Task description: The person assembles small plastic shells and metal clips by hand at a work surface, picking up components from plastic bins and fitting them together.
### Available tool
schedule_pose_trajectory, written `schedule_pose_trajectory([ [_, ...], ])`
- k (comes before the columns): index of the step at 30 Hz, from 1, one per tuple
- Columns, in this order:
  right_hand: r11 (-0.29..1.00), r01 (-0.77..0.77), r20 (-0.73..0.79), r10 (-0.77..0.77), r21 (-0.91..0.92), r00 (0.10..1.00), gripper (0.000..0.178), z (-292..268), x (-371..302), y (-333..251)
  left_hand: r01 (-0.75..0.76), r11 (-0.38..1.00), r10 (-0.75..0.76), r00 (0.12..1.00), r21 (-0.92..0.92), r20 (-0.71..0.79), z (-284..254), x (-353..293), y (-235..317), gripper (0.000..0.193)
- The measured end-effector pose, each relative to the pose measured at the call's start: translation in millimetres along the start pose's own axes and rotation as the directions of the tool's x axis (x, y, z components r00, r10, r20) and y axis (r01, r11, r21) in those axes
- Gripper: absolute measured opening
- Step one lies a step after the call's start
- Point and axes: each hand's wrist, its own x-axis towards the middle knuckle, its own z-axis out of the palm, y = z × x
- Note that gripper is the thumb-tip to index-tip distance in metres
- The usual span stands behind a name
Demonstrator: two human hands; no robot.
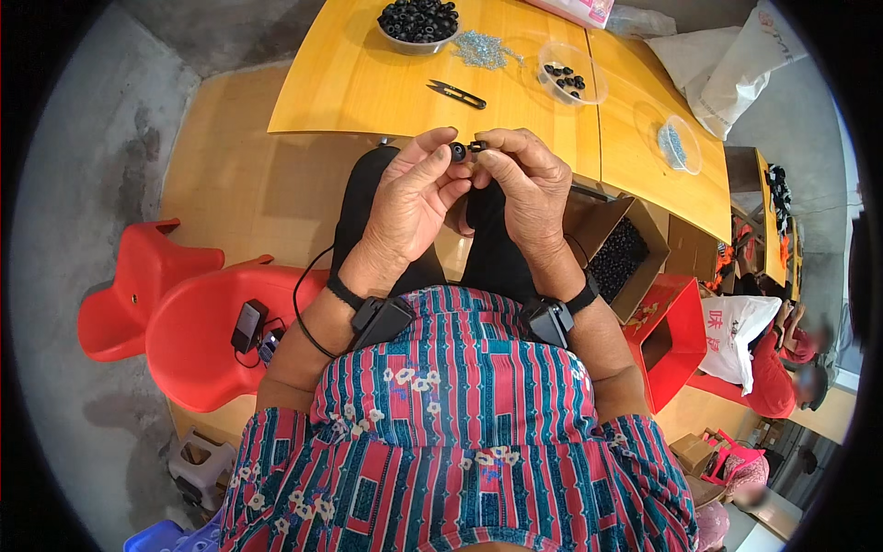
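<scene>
Just beyond the near table edge, my two hands meet over my lap. Between thumb and fingers, my left hand (409,198) pinches a round black plastic part (458,152) with a hollow in its face. My right hand (529,184) is closed on a smaller black plastic piece (476,146), held right beside the round part. Whether the two pieces touch I cannot tell. Black thread snips (457,94) lie on the yellow table (368,87) ahead of my hands. Farther back are a bowl (418,44) heaped with black parts and a pile of tiny silvery pieces (483,50).
A clear bowl (596,90) holds several black parts; a clear tub (692,152) has tiny bluish pieces. Right of my legs stands a cardboard box (589,216) of small black parts, with a red box (685,322) behind it. Red chairs (198,340) are at left. People sit at far right.
</scene>
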Motion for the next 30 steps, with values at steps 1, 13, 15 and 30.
schedule_pose_trajectory([
  [1,1.0,0.006,0.009,-0.006,-0.017,1.0,0.014,0.0,-0.1,0.0,-0.003,1.0,0.003,1.0,0.0,-0.004,-0.2,-0.3,-0.1,0.022],
  [13,0.995,0.009,0.048,-0.004,-0.104,0.999,0.014,-1.5,0.5,-2.6,-0.045,0.997,0.044,0.999,0.066,0.011,1.3,-0.2,-0.2,0.017],
  [15,0.997,-0.003,0.045,0.007,-0.082,0.999,0.013,-1.6,-0.1,-2.8,-0.045,0.996,0.045,0.999,0.073,0.002,1.1,-0.2,-0.4,0.016],
  [30,0.979,0.051,0.087,-0.034,-0.199,0.996,0.013,-4.1,2.3,-3.7,-0.062,0.99,0.064,0.998,0.127,-0.009,2.5,0.1,1.0,0.014],
])
